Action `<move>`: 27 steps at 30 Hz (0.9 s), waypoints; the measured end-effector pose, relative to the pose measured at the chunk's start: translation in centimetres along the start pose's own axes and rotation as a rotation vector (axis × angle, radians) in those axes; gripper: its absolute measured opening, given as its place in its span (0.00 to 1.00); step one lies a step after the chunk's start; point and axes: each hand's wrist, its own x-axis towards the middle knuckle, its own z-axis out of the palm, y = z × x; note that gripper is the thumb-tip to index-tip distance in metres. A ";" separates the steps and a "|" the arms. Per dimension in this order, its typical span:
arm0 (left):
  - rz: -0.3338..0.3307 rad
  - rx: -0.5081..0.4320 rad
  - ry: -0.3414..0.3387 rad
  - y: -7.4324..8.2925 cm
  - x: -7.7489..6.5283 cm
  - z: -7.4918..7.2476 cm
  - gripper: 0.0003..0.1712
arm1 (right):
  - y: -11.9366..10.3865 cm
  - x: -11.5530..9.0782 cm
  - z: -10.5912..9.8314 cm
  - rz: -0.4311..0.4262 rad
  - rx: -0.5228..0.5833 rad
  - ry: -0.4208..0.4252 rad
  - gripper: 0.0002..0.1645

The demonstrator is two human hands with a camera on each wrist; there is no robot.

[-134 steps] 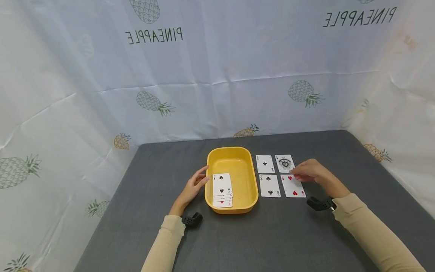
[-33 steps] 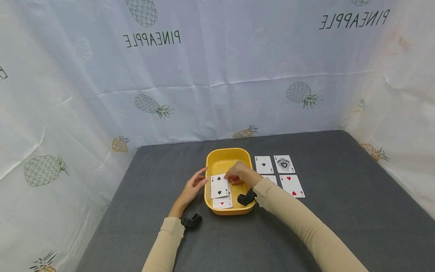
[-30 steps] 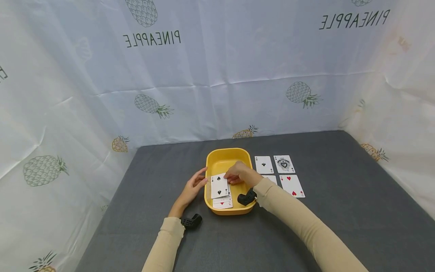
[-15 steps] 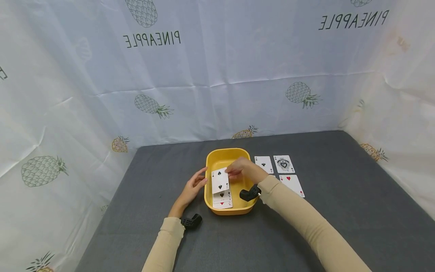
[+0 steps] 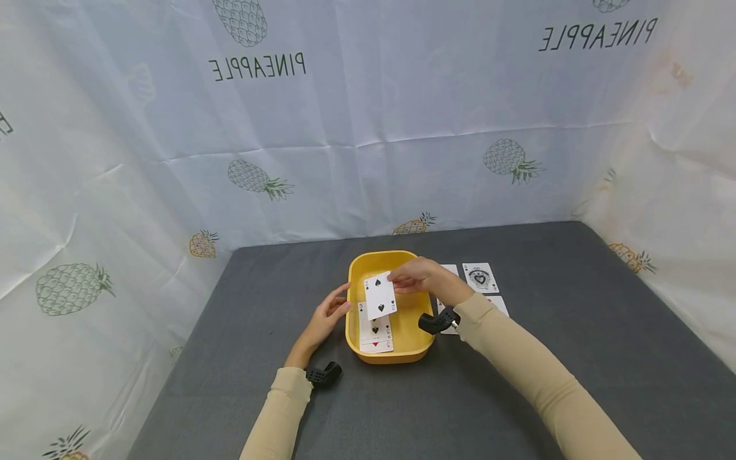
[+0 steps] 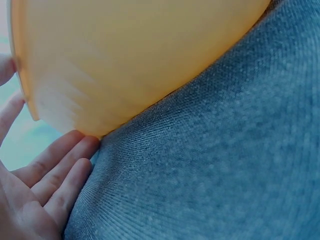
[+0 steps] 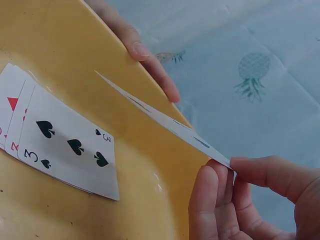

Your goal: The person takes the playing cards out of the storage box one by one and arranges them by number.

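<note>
Here, spade "2" pinched in right hand, left hand loose against tray, mirrored "PINEAPPLE" lettering.

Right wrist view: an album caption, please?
Right hand pinching a card over the tray, three of spades lying inside.

Soft light (wrist views bluish), faint glare on the tray
</note>
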 end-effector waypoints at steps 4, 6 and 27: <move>0.012 -0.005 0.003 0.0 0.0 0.0 0.29 | -0.3 -0.5 -0.9 -0.010 -0.004 -0.004 0.19; 0.008 -0.006 0.001 -0.1 0.1 0.0 0.29 | -0.4 -0.9 -1.3 -0.014 -0.007 -0.012 0.19; -0.013 -0.002 -0.047 2.9 -1.3 -0.2 0.31 | 1.5 -2.7 -6.7 -0.109 0.082 -0.054 0.22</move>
